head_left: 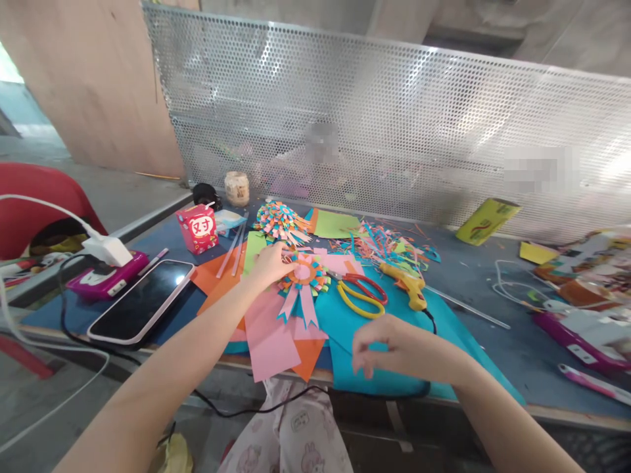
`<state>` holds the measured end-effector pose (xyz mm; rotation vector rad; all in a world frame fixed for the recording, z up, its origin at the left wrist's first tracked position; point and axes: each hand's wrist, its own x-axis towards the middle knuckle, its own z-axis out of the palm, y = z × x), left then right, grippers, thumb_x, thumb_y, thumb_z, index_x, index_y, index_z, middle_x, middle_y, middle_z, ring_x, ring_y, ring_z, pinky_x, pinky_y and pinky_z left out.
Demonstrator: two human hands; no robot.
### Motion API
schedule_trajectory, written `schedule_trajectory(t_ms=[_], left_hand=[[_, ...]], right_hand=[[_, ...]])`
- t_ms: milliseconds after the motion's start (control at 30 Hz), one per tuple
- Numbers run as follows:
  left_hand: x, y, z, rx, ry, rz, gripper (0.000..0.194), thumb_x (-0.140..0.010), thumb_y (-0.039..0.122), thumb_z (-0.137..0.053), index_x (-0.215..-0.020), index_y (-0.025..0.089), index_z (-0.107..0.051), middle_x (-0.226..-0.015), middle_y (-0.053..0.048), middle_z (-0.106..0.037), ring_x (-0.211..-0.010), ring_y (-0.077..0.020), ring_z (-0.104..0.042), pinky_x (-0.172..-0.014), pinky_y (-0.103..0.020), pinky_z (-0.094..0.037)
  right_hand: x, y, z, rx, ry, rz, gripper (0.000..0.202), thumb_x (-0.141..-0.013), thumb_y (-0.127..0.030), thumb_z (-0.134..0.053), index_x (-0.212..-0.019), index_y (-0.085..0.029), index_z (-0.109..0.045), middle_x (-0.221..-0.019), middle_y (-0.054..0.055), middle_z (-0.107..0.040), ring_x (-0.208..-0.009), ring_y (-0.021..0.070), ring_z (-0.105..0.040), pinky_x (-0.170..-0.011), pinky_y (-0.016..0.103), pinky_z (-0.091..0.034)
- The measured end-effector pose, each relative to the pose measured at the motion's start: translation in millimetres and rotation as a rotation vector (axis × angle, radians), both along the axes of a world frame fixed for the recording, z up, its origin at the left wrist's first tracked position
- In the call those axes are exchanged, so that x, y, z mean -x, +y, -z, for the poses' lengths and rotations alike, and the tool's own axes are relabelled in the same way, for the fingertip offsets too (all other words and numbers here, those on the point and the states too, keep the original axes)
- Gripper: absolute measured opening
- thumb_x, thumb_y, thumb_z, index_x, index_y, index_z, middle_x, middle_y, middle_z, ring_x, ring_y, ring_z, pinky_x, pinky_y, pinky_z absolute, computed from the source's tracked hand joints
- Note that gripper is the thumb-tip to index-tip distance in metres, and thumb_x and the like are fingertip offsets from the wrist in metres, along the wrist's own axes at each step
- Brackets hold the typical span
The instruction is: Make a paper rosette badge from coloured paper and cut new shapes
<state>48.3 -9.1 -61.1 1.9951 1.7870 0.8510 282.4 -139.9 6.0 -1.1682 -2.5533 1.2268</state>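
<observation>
A paper rosette (304, 270) in orange, pink, blue and green, with ribbon tails hanging toward me, lies on pink paper. My left hand (272, 264) is closed at its upper left edge, fingertips partly hidden by the strips. Over the blue paper (352, 358), to the right and nearer me, hovers my right hand (392, 345); its fingers are loosely bent, apart from the thumb, with nothing in them. Scissors (362, 295) with red and yellow handles lie between the rosette and a yellow glue gun (407, 286). A second, fuller rosette (280, 222) sits farther back.
Paper scraps (389, 243) are heaped behind the scissors. To the left are a phone (142, 302), a purple power strip (106, 276) and a red drink carton (197, 228). A glue stick (468, 307) lies right of the glue gun. A perforated metal screen (394, 131) bounds the back.
</observation>
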Motion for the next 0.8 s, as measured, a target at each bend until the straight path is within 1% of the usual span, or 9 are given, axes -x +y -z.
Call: schedule_trajectory(t_ms=[100, 200, 267, 333, 467, 600, 633, 733, 800], left_hand=[[-5, -10, -10.6, -0.175, -0.126, 0.076, 0.031, -0.075, 0.03, -0.064, -0.103, 0.02, -0.057, -0.114, -0.007, -0.063, -0.109, -0.0226, -0.056, -0.095, -0.036, -0.041], [-17, -29, -24.9, -0.383, -0.317, 0.451, 0.029, -0.078, 0.03, -0.061, -0.106, 0.02, -0.059, -0.11, -0.006, -0.065, -0.107, -0.0189, -0.058, -0.096, -0.032, -0.041], [-27, -42, -30.9, -0.395, -0.383, 0.702, 0.04, -0.075, 0.031, -0.067, -0.112, 0.02, -0.059, -0.105, -0.006, -0.069, -0.107, -0.0197, -0.059, -0.096, -0.032, -0.041], [-34, -51, -32.3, -0.373, -0.442, 0.818, 0.043, -0.076, 0.031, -0.067, -0.117, 0.02, -0.057, -0.099, -0.006, -0.071, -0.104, -0.0201, -0.06, -0.094, -0.034, -0.043], [-37, -56, -27.6, -0.318, -0.495, 0.832, 0.047, -0.079, 0.032, -0.064, -0.124, 0.021, -0.053, -0.086, -0.004, -0.074, -0.096, -0.0192, -0.063, -0.087, -0.034, -0.047], [-34, -57, -26.0, -0.431, -0.44, 0.798, 0.03, -0.082, 0.027, -0.061, -0.112, 0.022, -0.062, -0.082, -0.003, -0.074, -0.089, -0.0182, -0.064, -0.09, -0.036, -0.044], [-35, -59, -26.2, -0.464, -0.432, 0.803, 0.026, -0.082, 0.026, -0.06, -0.107, 0.022, -0.064, -0.08, -0.002, -0.074, -0.087, -0.018, -0.064, -0.09, -0.035, -0.044], [-39, -71, -26.3, -0.453, -0.443, 0.916, 0.018, -0.081, 0.028, -0.062, -0.097, 0.022, -0.067, -0.077, -0.002, -0.074, -0.083, -0.0169, -0.064, -0.087, -0.032, -0.045], [-43, -80, -25.2, -0.332, -0.402, 1.048, 0.019, -0.081, 0.028, -0.062, -0.098, 0.022, -0.066, -0.078, -0.001, -0.074, -0.084, -0.0157, -0.064, -0.089, -0.03, -0.045]], right_hand=[[10, 13, 2.8, -0.094, -0.027, 0.062, 0.031, -0.086, -0.038, -0.052, -0.068, -0.017, -0.067, -0.066, 0.002, -0.069, -0.065, 0.0153, -0.063, -0.063, 0.024, -0.045], [21, 27, 4.6, -0.153, -0.004, 0.039, 0.028, -0.085, -0.035, -0.052, -0.068, -0.017, -0.065, -0.064, 0.002, -0.068, -0.063, 0.0148, -0.062, -0.06, 0.024, -0.044], [28, 35, 5.5, -0.147, -0.019, 0.004, 0.023, -0.085, -0.029, -0.051, -0.071, -0.018, -0.065, -0.064, 0.001, -0.068, -0.063, 0.0147, -0.063, -0.06, 0.025, -0.045], [34, 41, 6.9, -0.173, -0.056, -0.031, 0.02, -0.084, -0.023, -0.051, -0.07, -0.02, -0.065, -0.063, 0.0, -0.068, -0.068, 0.0157, -0.064, -0.066, 0.027, -0.047], [42, 51, 11.5, -0.281, -0.109, -0.026, 0.019, -0.081, -0.023, -0.055, -0.066, -0.023, -0.066, -0.067, 0.0, -0.068, -0.083, 0.0194, -0.063, -0.076, 0.031, -0.049], [43, 62, 12.1, -0.054, -0.037, -0.009, 0.025, -0.082, -0.033, -0.052, -0.064, -0.02, -0.063, -0.06, -0.001, -0.064, -0.056, 0.0144, -0.06, -0.056, 0.027, -0.049], [42, 65, 11.5, -0.049, 0.022, -0.02, 0.024, -0.081, -0.032, -0.053, -0.063, -0.02, -0.063, -0.059, -0.001, -0.063, -0.054, 0.0134, -0.058, -0.053, 0.025, -0.048], [35, 79, 11.3, -0.168, 0.187, 0.002, 0.019, -0.077, -0.028, -0.053, -0.063, -0.019, -0.061, -0.062, 0.0, -0.063, -0.059, 0.0129, -0.058, -0.054, 0.023, -0.046], [29, 90, 15.6, -0.201, 0.237, 0.122, 0.02, -0.08, -0.029, -0.049, -0.067, -0.018, -0.061, -0.062, -0.001, -0.062, -0.059, 0.0126, -0.057, -0.055, 0.023, -0.046]])
